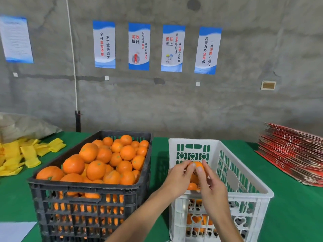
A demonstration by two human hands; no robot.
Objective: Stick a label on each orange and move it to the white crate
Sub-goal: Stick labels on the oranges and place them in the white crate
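Held orange: one orange point(197, 165) sits between the two hands, raised over the open top of the white crate, near its left wall.
Left hand: the left hand point(180, 178) has its fingers curled round the left side of the held orange, gripping it.
Right hand: the right hand point(212, 186) pinches the same orange from the right, thumb and forefinger on its front; no label can be made out under them.
White crate: one white crate point(244, 172) stands on the table to the right of the black crate, close beside it but apart. A few oranges lie low inside; they show only in part behind the hands and through the slotted front wall, so no count can be given.
Black crate: one black crate point(83, 194) stands left of centre, heaped above its rim with oranges, too many and too overlapped to count.
Table: one table point(288, 215) under a green cover carries both crates.
Yellow sleeves: a loose pile of yellow sleeves point(26, 154) lies at the table's left edge, number unclear.
Red sheets: one stack of red sheets point(293, 152) lies flat at the right.
Wall posters: five posters point(139, 46) hang on the grey wall, four in a row and one far left.
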